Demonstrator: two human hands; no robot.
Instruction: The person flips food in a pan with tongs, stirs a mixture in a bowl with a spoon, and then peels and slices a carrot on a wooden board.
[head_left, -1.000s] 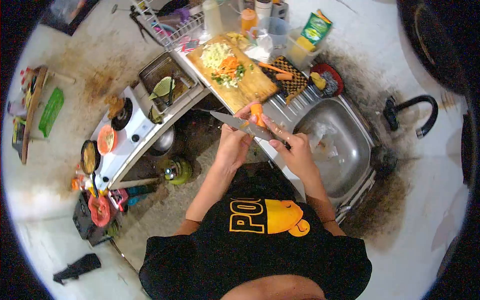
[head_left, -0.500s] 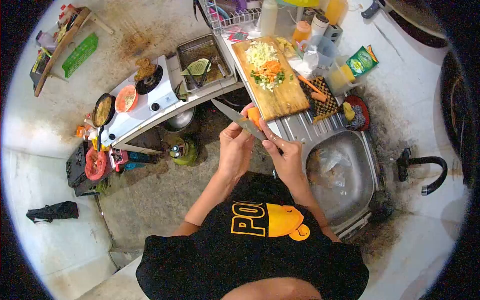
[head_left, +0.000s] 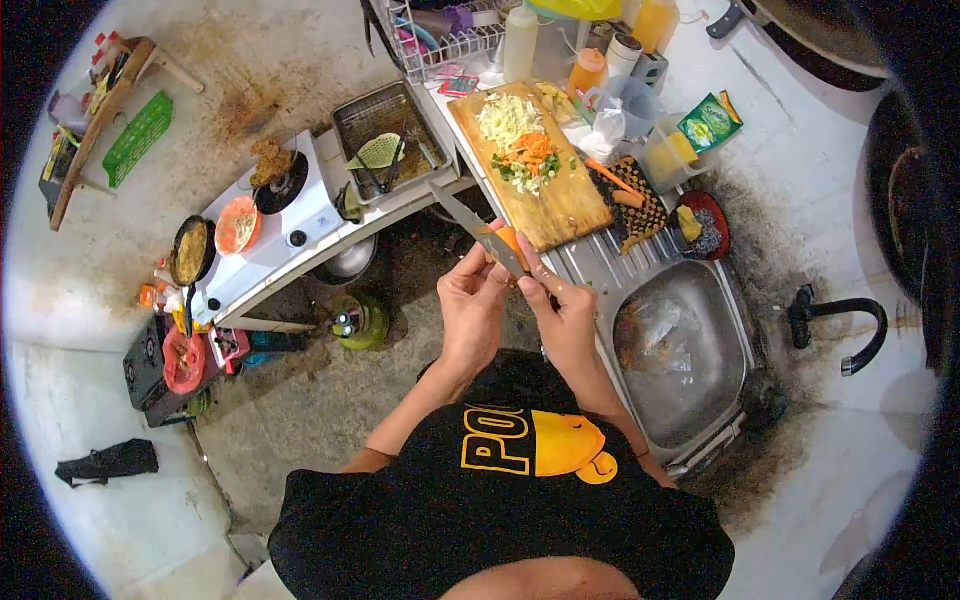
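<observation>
In front of my body, over the floor beside the counter, my left hand [head_left: 472,308] closes around a piece of carrot [head_left: 510,240]. My right hand [head_left: 562,312] grips a kitchen knife [head_left: 462,213], its handle hidden in the fingers. The blade points up and left and lies across the carrot, touching it as far as I can see. Just beyond my hands is a wooden cutting board [head_left: 565,212] bearing chopped cabbage [head_left: 511,119], carrot strips [head_left: 530,157] and sliced green onion [head_left: 525,178].
On my right is a steel sink [head_left: 680,400] with a black faucet [head_left: 850,325]. Carrots [head_left: 628,198] lie on a patterned mat beside the board. A stove [head_left: 270,230] with a frying pan [head_left: 192,250] stands left. Below it is a green gas cylinder [head_left: 362,322].
The view has shifted slightly. The knife blade has turned a little steeper against the carrot, and both hands keep their grip close together.
</observation>
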